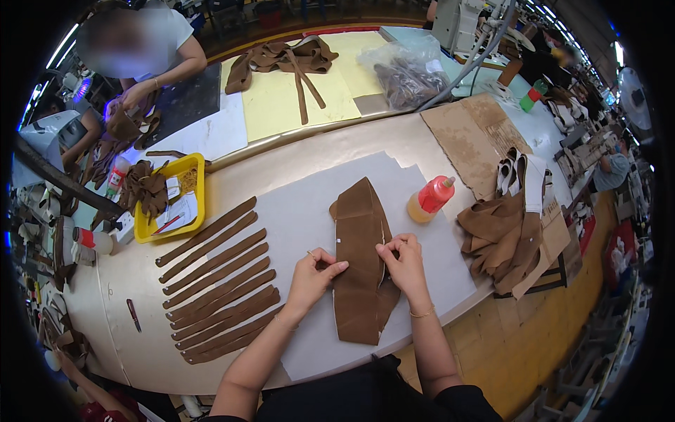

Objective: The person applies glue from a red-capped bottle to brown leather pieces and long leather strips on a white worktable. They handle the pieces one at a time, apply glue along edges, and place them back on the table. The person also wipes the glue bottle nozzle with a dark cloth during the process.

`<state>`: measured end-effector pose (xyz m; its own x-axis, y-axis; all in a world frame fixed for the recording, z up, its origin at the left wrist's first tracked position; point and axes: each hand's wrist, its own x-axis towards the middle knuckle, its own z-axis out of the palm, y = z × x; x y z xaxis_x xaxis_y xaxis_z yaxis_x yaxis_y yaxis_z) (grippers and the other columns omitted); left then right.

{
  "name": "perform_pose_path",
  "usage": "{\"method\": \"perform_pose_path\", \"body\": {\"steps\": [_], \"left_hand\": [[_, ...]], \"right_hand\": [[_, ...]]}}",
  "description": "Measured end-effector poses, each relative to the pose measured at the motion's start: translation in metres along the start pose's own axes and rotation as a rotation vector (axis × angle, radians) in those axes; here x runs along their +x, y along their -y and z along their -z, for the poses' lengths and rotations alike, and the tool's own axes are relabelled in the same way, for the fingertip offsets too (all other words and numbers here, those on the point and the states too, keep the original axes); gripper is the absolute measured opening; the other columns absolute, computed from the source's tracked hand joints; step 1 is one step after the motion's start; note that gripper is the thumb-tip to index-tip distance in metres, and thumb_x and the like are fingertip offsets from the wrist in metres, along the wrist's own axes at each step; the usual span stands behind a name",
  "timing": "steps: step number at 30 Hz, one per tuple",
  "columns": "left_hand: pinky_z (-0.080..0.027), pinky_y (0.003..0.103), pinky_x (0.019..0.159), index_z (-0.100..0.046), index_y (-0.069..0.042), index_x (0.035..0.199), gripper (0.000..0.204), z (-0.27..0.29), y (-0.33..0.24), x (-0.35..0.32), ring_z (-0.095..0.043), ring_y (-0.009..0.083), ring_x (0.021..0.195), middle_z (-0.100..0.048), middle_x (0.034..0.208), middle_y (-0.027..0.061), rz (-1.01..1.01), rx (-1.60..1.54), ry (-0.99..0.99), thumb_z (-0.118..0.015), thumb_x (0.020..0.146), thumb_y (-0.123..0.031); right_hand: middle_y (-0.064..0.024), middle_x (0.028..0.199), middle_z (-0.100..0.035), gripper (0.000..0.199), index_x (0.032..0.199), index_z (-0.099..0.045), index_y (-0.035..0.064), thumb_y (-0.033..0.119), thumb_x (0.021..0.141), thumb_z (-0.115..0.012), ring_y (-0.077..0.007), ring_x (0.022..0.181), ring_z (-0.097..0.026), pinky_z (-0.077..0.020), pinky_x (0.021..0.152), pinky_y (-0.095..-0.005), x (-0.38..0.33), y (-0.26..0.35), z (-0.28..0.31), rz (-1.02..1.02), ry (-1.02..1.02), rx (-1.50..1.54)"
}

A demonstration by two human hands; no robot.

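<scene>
A brown leather piece point(357, 271), folded into a long panel with a small white mark near its left edge, lies upright before me on a pale paper sheet point(295, 211). At its left edge my left hand point(315, 280) is closed, the thumb resting on the leather and the fingers curled. My right hand point(404, 266) pinches the opposite edge, where a thin pale line runs along the fold. Beyond that hand stands a red-and-amber squeeze bottle point(430, 200). Several brown leather strips point(221, 281) lie side by side left of my left hand.
A yellow tray point(200, 204) with brown scraps and papers sits at far left; a pen point(133, 315) lies nearer. On the right, stacked brown pieces point(503, 235) rest on cardboard point(470, 133). Across the table, a person point(140, 49) handles brown pieces near a plastic bag point(408, 77).
</scene>
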<state>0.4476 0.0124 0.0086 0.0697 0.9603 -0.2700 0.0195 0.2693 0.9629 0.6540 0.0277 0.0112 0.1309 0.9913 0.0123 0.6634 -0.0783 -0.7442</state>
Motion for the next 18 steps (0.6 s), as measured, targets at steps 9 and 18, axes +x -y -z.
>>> {"method": "perform_pose_path", "body": {"steps": [9, 18], "left_hand": [[-0.051, 0.033, 0.087, -0.055, -0.003, 0.106, 0.022, 0.037, -0.023, -0.017, -0.062, 0.0178, 0.099, -0.063, 0.107, 0.0091, 0.375, -0.978, 0.256, -0.059, 0.092, -0.019], [-0.053, 0.036, 0.088, -0.048, 0.004, 0.123, 0.041, 0.045, -0.042, -0.028, -0.064, 0.0233, 0.098, -0.062, 0.111, 0.0156, 0.25, -1.007, 0.31, -0.056, 0.084, -0.003]], "right_hand": [[-0.0032, 0.085, -0.051, 0.021, 0.076, -0.059, 0.0007, 0.018, 0.085, -0.067, -0.0113, 0.072, -0.049, -0.0414, 0.067, -0.0238, 0.0, -0.026, 0.03, -0.038, 0.002, 0.143], [0.0081, 0.071, -0.046, 0.013, 0.092, -0.05, 0.0135, 0.024, 0.097, -0.055, -0.0011, 0.062, -0.04, -0.0326, 0.053, -0.0181, -0.016, -0.033, 0.081, -0.425, 0.046, 0.971]]}}
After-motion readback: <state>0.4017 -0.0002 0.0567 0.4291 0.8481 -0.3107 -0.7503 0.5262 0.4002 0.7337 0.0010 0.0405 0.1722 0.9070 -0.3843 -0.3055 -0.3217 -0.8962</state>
